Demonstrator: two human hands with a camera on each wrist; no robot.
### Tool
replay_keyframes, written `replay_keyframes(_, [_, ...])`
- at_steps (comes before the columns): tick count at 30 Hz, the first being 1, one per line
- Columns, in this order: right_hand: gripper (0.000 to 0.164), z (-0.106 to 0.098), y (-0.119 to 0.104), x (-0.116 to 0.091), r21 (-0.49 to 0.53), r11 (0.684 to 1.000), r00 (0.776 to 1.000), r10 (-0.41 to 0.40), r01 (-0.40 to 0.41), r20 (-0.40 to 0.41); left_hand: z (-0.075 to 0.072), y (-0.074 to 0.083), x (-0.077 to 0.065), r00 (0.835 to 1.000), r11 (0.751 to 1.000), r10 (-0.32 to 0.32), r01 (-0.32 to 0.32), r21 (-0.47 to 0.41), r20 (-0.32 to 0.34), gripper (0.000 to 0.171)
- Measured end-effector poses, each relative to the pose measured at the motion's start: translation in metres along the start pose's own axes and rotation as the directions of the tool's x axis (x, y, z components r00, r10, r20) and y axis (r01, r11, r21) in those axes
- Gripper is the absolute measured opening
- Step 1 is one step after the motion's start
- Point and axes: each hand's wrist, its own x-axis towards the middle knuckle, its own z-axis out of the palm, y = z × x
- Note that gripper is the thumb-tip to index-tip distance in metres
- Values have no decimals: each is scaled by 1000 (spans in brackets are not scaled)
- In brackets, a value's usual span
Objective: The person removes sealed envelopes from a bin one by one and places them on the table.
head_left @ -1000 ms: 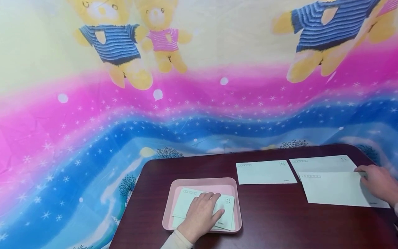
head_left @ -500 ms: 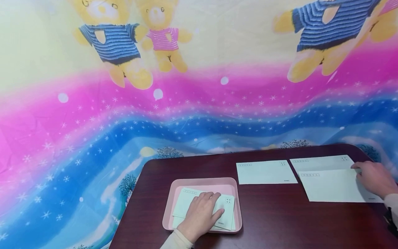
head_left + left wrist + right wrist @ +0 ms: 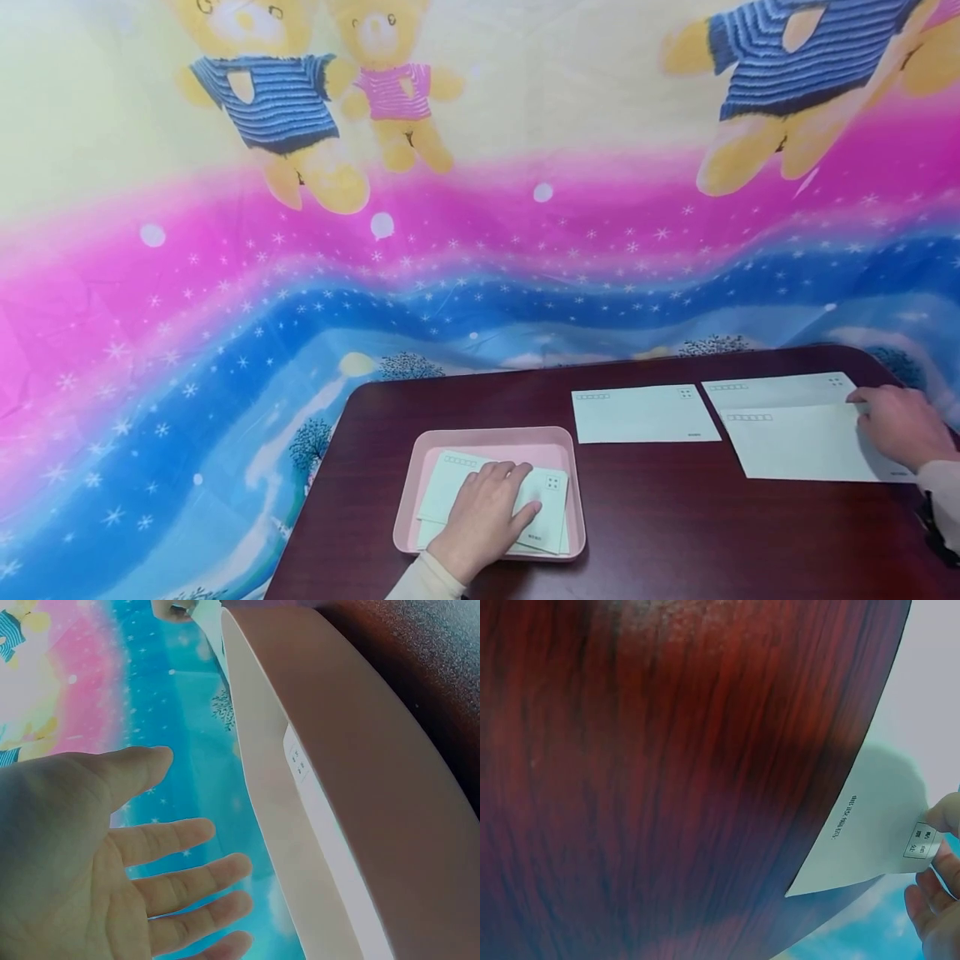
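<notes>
At the right of the table, my right hand (image 3: 903, 427) pinches the top right corner of a pale envelope (image 3: 806, 454) between thumb and fingers. In the right wrist view the thumb (image 3: 946, 813) lies over the corner by the printed stamp box, with fingers behind it. This envelope overlaps the lower part of another envelope (image 3: 780, 392). My left hand (image 3: 483, 517) hovers over a pink tray (image 3: 405, 508) holding several envelopes (image 3: 446, 496). Its fingers are spread and relaxed, with nothing in them; the left wrist view shows the palm above the tray's wall (image 3: 352, 750).
A single envelope (image 3: 645, 417) lies flat between the tray and the overlapping pair. The dark red-brown table (image 3: 675, 533) has rounded far corners. Behind it hangs a colourful cloth (image 3: 465, 208) printed with teddy bears and snowflakes.
My right hand has shifted slightly left and away from me, and the pinched envelope has moved farther up over the one behind it. The left hand has stayed in place.
</notes>
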Motion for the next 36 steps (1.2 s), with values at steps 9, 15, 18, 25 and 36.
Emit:
replay_keyframes(9, [19,1,-2,1,1,1000,1000,19,-19,22,1,0,1,1000,1000,15,-15,-1,-14,46])
replay_keyframes(15, [21,2,0,3,-22,999,999,25,-24,38,0,-1,0,999,1000,19,-19,3,-26,45])
replay_keyframes(18, [21,2,0,3,-35,999,999,18,-17,44,0,0,0,1000,1000,20,-20,5,-21,45])
replay_keyframes(25, [19,6,3,6,-71,997,998,13,-9,58,0,0,2,1000,1000,14,-14,4,-8,46])
replay_keyframes(36, [23,9,3,6,-68,998,998,16,-11,65,-1,1,2,1000,1000,13,-13,6,-9,45])
